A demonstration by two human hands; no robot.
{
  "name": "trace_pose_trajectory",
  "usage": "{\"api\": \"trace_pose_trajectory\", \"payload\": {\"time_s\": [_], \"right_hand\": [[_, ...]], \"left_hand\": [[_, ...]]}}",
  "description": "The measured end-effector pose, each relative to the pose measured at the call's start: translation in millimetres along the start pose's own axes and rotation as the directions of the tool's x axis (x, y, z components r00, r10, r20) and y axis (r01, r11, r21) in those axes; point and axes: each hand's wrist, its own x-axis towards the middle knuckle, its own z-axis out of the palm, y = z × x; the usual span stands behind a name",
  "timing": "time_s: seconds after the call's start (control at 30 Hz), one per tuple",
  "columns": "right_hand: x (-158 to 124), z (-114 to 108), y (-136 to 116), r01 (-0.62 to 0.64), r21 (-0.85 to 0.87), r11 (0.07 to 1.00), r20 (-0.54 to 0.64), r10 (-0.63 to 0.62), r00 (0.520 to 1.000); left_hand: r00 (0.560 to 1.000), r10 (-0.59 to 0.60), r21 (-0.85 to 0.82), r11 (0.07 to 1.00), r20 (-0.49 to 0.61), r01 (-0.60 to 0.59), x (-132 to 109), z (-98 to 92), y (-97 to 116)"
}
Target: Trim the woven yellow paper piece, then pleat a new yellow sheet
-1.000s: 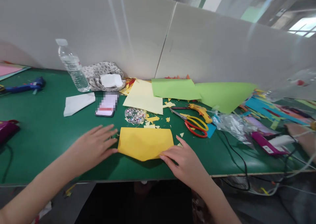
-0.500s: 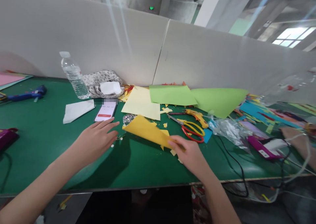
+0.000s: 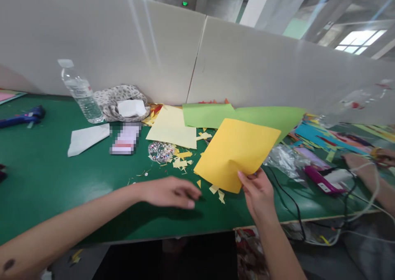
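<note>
My right hand (image 3: pixel 258 191) pinches a sheet of yellow paper (image 3: pixel 237 152) by its lower right edge, thumb in front. The sheet is tilted up above the table and faces me. My left hand (image 3: pixel 173 193) hovers left of the sheet, near the table's front, with nothing in it and its fingers loosely bent and apart. Small yellow paper scraps (image 3: pixel 182 160) lie beyond it, beside a clear pack of sequins (image 3: pixel 161 151). Behind the raised sheet lie a cream sheet (image 3: pixel 173 128) and green sheets (image 3: pixel 206 116).
A water bottle (image 3: pixel 82 93), a folded white tissue (image 3: pixel 88 139) and a phone (image 3: pixel 126 138) stand or lie left. Right are a plastic bag (image 3: pixel 285 163), a purple power strip (image 3: pixel 322 180), cables and coloured paper strips (image 3: pixel 324 138). Another person's hand (image 3: pixel 359 167) is at far right.
My right hand has raised and turned the yellow sheet to the right, so it now covers the scissors and yellow glue gun. My left hand has moved right, away from the phone, and nearer me.
</note>
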Motion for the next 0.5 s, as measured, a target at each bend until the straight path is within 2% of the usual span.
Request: {"api": "trace_pose_trajectory", "payload": {"time_s": [0.03,0.07,0.1,0.13,0.2,0.23,0.27,0.3,0.33,0.37,0.4,0.5], "right_hand": [[-2,-5,5,-0.012,0.012,1.000,0.007,0.012,1.000],[-5,-12,9,-0.010,0.014,1.000,0.004,0.010,1.000],[-8,-19,14,0.003,0.004,1.000,-0.005,-0.003,1.000],[-11,-25,18,0.006,-0.011,1.000,0.017,-0.006,1.000],[-15,-34,22,-0.015,-0.055,0.998,0.136,0.023,0.990],[-17,-35,22,-0.045,-0.079,0.996,0.226,0.062,0.972],[-16,-35,20,-0.077,-0.118,0.990,0.321,0.111,0.941],[-15,-33,18,-0.099,-0.172,0.980,0.402,0.162,0.901],[-12,-29,15,-0.116,-0.243,0.963,0.454,0.218,0.864],[-7,-25,12,-0.121,-0.310,0.943,0.464,0.261,0.846],[-1,-21,10,-0.108,-0.355,0.929,0.444,0.269,0.854],[26,-14,11,0.006,-0.455,0.890,0.352,0.173,0.920]], "left_hand": [[0.970,0.031,0.085,0.996,-0.243,-0.011,8,-8.1,-4],[0.863,0.085,0.180,0.984,-0.498,0.007,13,-17.4,-8],[0.748,0.127,0.239,0.970,-0.651,0.043,16,-26.8,-11],[0.670,0.153,0.267,0.961,-0.726,0.070,16,-35.4,-12],[0.616,0.210,0.337,0.937,-0.760,0.096,10,-47.6,-13],[0.606,0.230,0.361,0.927,-0.761,0.101,5,-50.6,-14],[0.603,0.210,0.345,0.932,-0.769,0.115,-1,-51.7,-15],[0.623,0.153,0.304,0.942,-0.767,0.142,-6,-51.4,-17],[0.621,0.123,0.271,0.951,-0.774,0.150,-11,-50.2,-20],[0.599,0.120,0.264,0.951,-0.792,0.159,-16,-48.6,-24],[0.578,0.118,0.262,0.949,-0.807,0.173,-19,-47.3,-28],[0.516,0.178,0.292,0.945,-0.838,0.149,-25,-46.5,-36]]}}
